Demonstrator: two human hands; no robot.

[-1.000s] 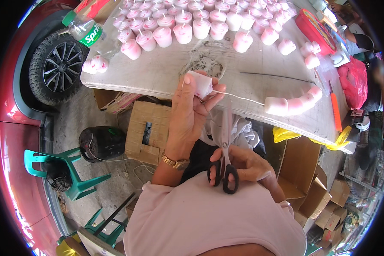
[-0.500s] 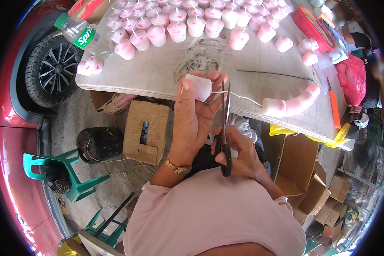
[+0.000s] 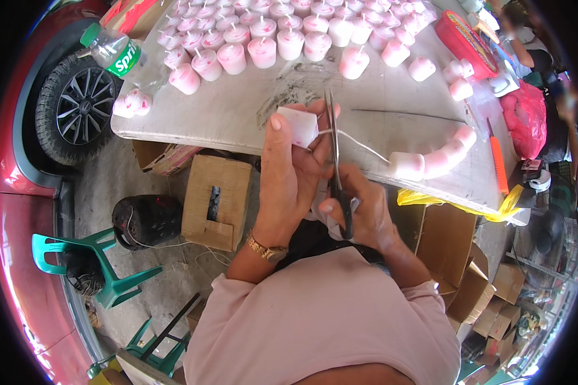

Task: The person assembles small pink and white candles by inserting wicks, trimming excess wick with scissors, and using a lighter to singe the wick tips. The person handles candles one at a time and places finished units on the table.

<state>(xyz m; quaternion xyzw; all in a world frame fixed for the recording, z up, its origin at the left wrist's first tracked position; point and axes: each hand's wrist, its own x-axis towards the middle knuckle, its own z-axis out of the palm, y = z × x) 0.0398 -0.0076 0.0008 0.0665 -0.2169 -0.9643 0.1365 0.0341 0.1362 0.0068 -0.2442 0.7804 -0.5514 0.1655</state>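
My left hand [image 3: 292,160] holds a small pale pink and white votive candle [image 3: 299,126] in its fingers, lying on its side. A white wick [image 3: 361,141] runs from its end to a row of pale candles [image 3: 438,160] lying end to end on the table. My right hand [image 3: 365,208] grips black-handled scissors [image 3: 333,144] with the blades pointing up. The narrow blades cross the wick close to the held candle; they stand nearly together. Parts of the handles are hidden by the right fingers.
Many upright pink candles [image 3: 261,52] fill the far side of the table [image 3: 237,115]. A plastic bottle [image 3: 123,58] stands far left, a red tub [image 3: 467,45] far right, near an orange-handled tool [image 3: 498,165]. Cardboard boxes [image 3: 217,202] and a green chair [image 3: 112,276] are below.
My right hand and the scissors have moved slightly up and away from me. The blades look closer together around the wick. The left hand keeps hold of the candle.
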